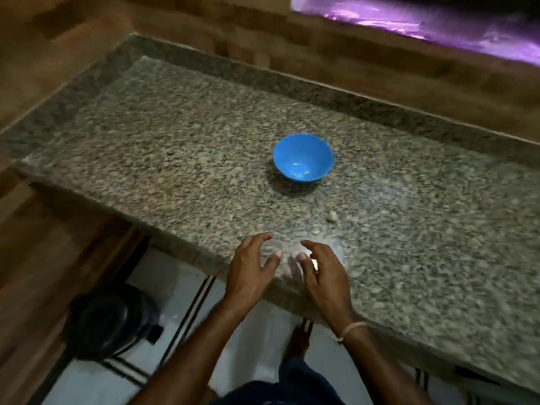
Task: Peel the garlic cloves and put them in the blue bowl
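Blur is smearing the pale specks [296, 164] in the blue bowl [292, 147] and two pale lumps [331, 216] nearby beyond telling, a bright bit [314, 263] is hiding against the right hand [321, 276], and the top edge is cutting off a purple sheet [438, 21].

- From the near edge you have open counter [175, 171] straight ahead to the blue bowl [304, 157].
- Two garlic bits [331, 216] lie just right of that line, near side.
- Raised granite lip [263, 80] bounds the far side.
- Wide room left of the bowl.
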`<state>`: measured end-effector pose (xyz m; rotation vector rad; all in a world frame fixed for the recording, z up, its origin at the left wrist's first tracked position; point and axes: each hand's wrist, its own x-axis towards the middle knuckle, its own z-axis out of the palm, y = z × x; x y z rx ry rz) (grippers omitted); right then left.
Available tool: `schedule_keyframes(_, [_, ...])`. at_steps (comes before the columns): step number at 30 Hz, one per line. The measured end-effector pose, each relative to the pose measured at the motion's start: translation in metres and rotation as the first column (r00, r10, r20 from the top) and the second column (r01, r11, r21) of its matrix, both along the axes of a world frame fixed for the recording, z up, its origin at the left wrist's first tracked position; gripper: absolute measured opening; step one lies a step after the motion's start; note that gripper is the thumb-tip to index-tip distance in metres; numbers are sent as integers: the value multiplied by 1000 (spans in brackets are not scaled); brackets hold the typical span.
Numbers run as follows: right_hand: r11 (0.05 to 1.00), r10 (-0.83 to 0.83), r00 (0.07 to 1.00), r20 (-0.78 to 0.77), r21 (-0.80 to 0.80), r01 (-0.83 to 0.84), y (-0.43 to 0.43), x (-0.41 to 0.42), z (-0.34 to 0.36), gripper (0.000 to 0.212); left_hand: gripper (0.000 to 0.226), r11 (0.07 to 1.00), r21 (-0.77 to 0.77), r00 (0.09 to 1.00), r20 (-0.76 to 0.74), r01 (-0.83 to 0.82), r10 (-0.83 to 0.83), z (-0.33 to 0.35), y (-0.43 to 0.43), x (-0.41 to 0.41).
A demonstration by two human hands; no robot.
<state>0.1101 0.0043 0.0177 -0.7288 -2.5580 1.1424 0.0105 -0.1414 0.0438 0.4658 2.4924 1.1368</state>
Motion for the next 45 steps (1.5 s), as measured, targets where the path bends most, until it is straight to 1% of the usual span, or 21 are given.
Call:
schedule_keyframes(2, [998, -22, 999, 34, 55, 20, 31, -1, -2, 33, 43, 1000, -15, 1000, -12, 27, -27, -3, 31, -5])
schedule_keyframes(5, [986, -42, 987, 157, 168, 16, 72, -8, -7, 40, 40, 995, -47, 995, -29, 90, -91, -9, 71, -17])
schedule_keyframes(7, [976, -47, 960, 278, 217, -15, 95, -13, -8, 53, 37, 985, -93, 988, -47, 144, -149, -15, 91, -23])
schedule_keyframes(10, [975, -49, 899, 435, 216, -51, 121, -27, -5, 76, 36, 960, -164, 967, -76, 228, -242, -30, 114, -28])
schedule_keyframes(12, [972, -40, 879, 475, 223, -77, 131, -37, -4, 84, 27, 946, -200, 956, -97, 254, -277, -39, 122, -30])
schedule_keyframes(15, [963, -45, 856, 514, 251, -100, 137, -46, -6, 84, 7, 941, -203, 948, -117, 269, -297, -44, 129, -31])
schedule_keyframes(17, [965, -69, 836, 544, 249, -83, 139, -49, -7, 85, 14, 954, -162, 957, -106, 251, -270, -44, 130, -31])
schedule_keyframes(19, [966, -95, 829, 552, 251, -57, 138, -52, -7, 84, 17, 966, -135, 965, -113, 220, -235, -45, 130, -34])
schedule_keyframes(21, [962, -122, 828, 547, 269, -37, 137, -55, -7, 81, 13, 982, -75, 975, -127, 171, -180, -38, 132, -41])
schedule_keyframes(24, [960, -142, 820, 555, 278, -22, 136, -61, -6, 82, 6, 995, 10, 968, -233, 99, -94, -14, 144, -70])
schedule_keyframes(26, [960, -150, 817, 557, 280, -15, 136, -63, -4, 84, 6, 999, 19, 951, -307, 47, -39, 0, 157, -97])
schedule_keyframes(28, [959, -161, 818, 552, 283, -2, 135, -63, -3, 86, 8, 1000, -23, 936, -351, 6, -13, 4, 168, -126])
schedule_keyframes(32, [959, -183, 827, 531, 283, 30, 133, -63, -3, 88, 18, 989, -140, 926, -366, 46, -94, 0, 180, -162])
schedule_keyframes(34, [955, -201, 832, 516, 294, 49, 133, -64, -5, 88, 26, 982, -177, 888, -437, 70, -142, 4, 179, -164])
schedule_keyframes(36, [954, -212, 837, 505, 292, 66, 133, -66, -6, 90, 23, 983, -122, 826, -533, 139, -183, 8, 176, -151])
schedule_keyframes(37, [956, -213, 837, 504, 284, 72, 133, -65, -8, 91, 19, 973, -90, 814, -534, 214, -228, 6, 173, -136])
schedule_keyframes(38, [957, -213, 837, 504, 280, 74, 132, -64, -10, 92, 17, 954, -67, 825, -488, 291, -286, 1, 171, -119])
schedule_keyframes(40, [957, -210, 845, 492, 282, 73, 132, -62, -11, 92, 22, 928, -43, 886, -285, 370, -367, -13, 168, -84])
schedule_keyframes(41, [957, -204, 853, 480, 281, 71, 132, -61, -12, 91, 26, 932, -43, 913, -185, 361, -362, -23, 170, -73])
schedule_keyframes(43, [967, -169, 890, 423, 245, 67, 133, -56, -16, 84, 29, 957, -60, 957, -45, 283, -286, -39, 177, -60])
schedule_keyframes(45, [987, -123, 951, 283, 131, 89, 132, -49, -24, 71, 24, 978, -49, 979, 18, 204, -203, -45, 185, -54])
